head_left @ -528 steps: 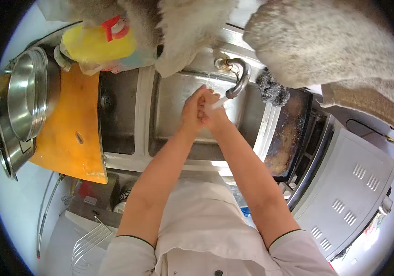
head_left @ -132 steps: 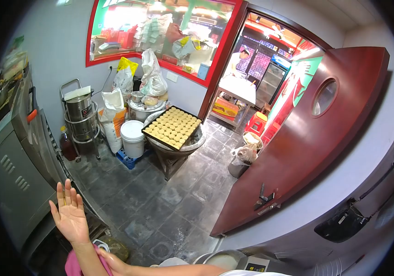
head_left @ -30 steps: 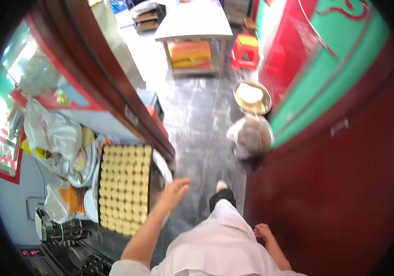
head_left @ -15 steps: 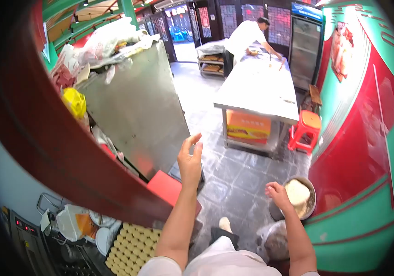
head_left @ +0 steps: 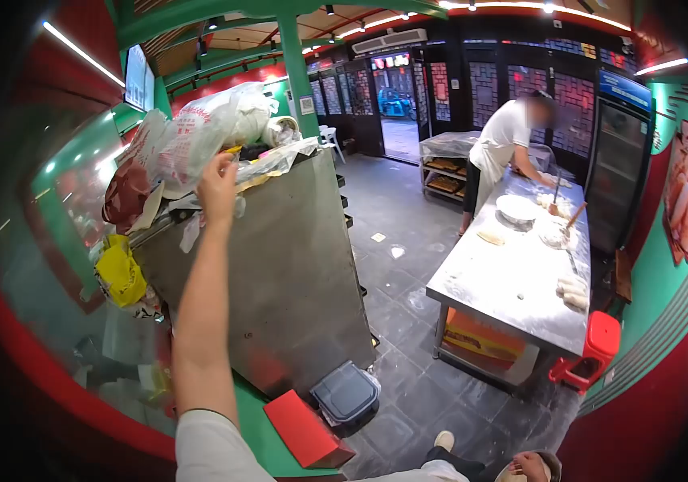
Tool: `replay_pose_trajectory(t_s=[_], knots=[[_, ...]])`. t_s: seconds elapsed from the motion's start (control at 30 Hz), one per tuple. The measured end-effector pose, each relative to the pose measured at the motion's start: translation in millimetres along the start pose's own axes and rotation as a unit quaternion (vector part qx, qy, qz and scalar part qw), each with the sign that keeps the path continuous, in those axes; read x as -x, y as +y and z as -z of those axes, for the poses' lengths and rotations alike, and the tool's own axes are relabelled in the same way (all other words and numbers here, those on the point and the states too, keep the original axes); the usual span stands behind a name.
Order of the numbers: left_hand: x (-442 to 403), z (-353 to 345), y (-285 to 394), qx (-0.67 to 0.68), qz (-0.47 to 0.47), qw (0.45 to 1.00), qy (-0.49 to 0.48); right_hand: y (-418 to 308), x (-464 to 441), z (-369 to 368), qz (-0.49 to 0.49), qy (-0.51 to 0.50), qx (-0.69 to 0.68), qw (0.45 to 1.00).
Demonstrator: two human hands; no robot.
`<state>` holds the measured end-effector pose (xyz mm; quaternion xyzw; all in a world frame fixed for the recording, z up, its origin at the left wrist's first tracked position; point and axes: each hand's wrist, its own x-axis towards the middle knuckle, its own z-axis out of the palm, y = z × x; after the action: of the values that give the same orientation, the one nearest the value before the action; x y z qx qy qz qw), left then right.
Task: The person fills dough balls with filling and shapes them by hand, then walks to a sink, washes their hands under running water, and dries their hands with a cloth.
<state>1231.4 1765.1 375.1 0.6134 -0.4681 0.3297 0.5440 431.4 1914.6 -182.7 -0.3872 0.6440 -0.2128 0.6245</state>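
Observation:
My left hand (head_left: 217, 189) reaches up to the top of a tall metal cabinet (head_left: 280, 265), its fingers curled together at the front edge of a pile of plastic bags (head_left: 199, 132). A small yellow item shows just behind the fingertips. Whatever the fingers pinch, if anything, is hidden. Clear sheet plastic (head_left: 280, 167) lies to the right of this hand. Low at the bottom edge, my right hand (head_left: 530, 466) hangs over a round pot (head_left: 554, 463), fingers loosely bent and no object visible in them. The frame cuts off part of that hand and pot.
A floury steel table (head_left: 480, 277) stands at right, where another person (head_left: 504, 145) bends over dough. Beside it is a red stool (head_left: 598, 345). A grey lidded bin (head_left: 346, 394) and a red box (head_left: 304, 430) sit by the cabinet's foot. A yellow bag (head_left: 119, 271) hangs at left.
My left hand has risen and moved left from mid-air to the bags on the cabinet. The view has turned up and left, so my right hand and the pot now sit at the bottom edge.

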Motion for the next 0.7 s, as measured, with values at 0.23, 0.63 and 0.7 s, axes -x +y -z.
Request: replay_pose_trajectory(t_s=[0.23, 0.63, 0.7], knots=[[-62.1, -44.4, -30.7, -0.333, 0.04, 0.94, -0.064, -113.5, -158.1, 25.5, 0.048, -0.015, -0.047, 0.998], [-132.8, -96.9, -246.9, -0.242, 0.026, 0.951, -0.192, -257.0, -252.9, -64.9, 0.044, -0.153, 0.089, 0.983], [-121.4, -92.7, -227.6, -0.053, 0.042, 0.975, -0.211, -281.5, -250.7, -70.5, 0.049, -0.213, 0.076, 0.973]])
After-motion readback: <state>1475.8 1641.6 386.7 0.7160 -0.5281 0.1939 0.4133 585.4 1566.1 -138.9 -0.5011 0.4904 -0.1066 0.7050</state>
